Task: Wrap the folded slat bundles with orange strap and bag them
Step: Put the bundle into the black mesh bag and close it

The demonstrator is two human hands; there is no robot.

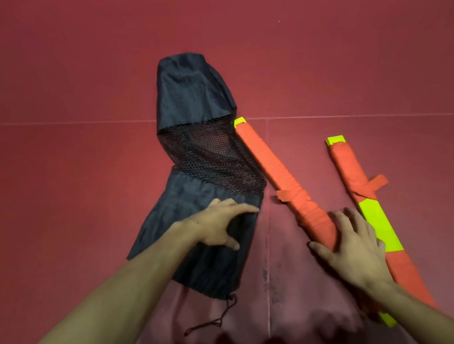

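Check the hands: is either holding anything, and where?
Nothing looks gripped. The right hand lies straight-fingered over the near end of the orange bundle beside the bag; the left hand rests spread on the black bag.

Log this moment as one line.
left grip flat on black bag | right grip over near end of wrapped bundle | second bundle alongside | both outside bag
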